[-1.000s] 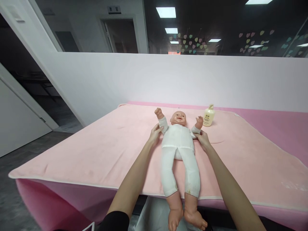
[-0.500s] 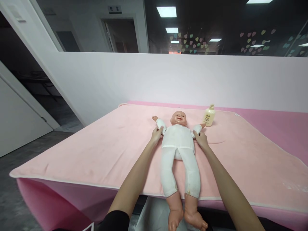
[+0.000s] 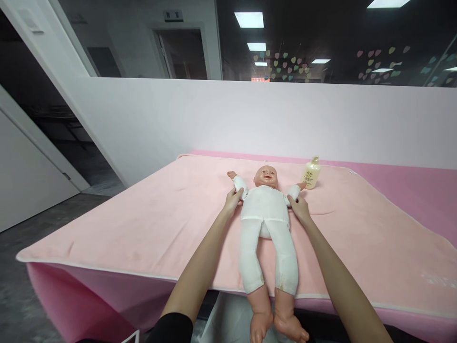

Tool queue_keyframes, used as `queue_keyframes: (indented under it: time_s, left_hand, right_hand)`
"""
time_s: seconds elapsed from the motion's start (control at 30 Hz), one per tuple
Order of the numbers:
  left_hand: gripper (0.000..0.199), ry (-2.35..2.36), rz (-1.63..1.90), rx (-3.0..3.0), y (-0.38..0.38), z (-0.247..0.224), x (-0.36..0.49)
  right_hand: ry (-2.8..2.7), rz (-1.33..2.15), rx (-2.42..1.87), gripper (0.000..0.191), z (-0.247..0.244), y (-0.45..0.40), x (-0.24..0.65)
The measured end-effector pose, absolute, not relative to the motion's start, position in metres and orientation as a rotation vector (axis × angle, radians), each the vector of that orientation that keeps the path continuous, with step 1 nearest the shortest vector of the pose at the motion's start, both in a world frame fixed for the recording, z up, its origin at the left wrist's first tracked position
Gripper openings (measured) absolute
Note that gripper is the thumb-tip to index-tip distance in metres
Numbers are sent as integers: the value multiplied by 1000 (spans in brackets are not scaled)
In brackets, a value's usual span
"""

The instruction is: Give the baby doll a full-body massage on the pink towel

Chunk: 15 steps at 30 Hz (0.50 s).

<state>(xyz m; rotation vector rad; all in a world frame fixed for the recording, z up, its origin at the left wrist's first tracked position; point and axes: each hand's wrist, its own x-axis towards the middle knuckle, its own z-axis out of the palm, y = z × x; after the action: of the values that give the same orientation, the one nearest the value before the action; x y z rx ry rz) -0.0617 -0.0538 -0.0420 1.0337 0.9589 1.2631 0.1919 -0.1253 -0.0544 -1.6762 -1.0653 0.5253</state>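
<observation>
White cloth covers the torso, arms and legs of a baby doll (image 3: 264,204), which lies face up on a pale pink blanket (image 3: 153,221), its head away from me and its bare feet past the blanket's near edge. My left hand (image 3: 233,200) pinches the doll's upper arm on my left between thumb and fingers; my right hand (image 3: 300,208) grips the other upper arm the same way. Both doll arms angle outward. Near the doll's hand on my right stands a pale yellow pump bottle (image 3: 311,175); I cannot tell whether they touch. Beyond the blanket runs a brighter pink cover (image 3: 419,190), then a white wall (image 3: 250,114) below dark glass (image 3: 332,28) dotted with heart stickers (image 3: 284,64).
</observation>
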Motion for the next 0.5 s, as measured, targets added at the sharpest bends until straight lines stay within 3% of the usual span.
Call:
queue_keyframes:
  time_s: [0.17, 0.23, 0.4, 0.5]
  left_hand:
    - [35, 733, 1230, 1028, -58, -36, -69]
    - [27, 673, 1226, 1071, -59, -36, -70]
    - [20, 651, 1272, 1055, -61, -37, -67]
    - [35, 644, 1236, 1063, -61, -36, -65]
  right_hand:
    - [-916, 1032, -1237, 33, -51, -130, 203]
    - [-993, 1132, -1094, 35, -50, -133, 208]
    - [-972, 1031, -1041, 40, -52, -129, 209]
    - [-931, 926, -1145, 43, -54, -125, 203]
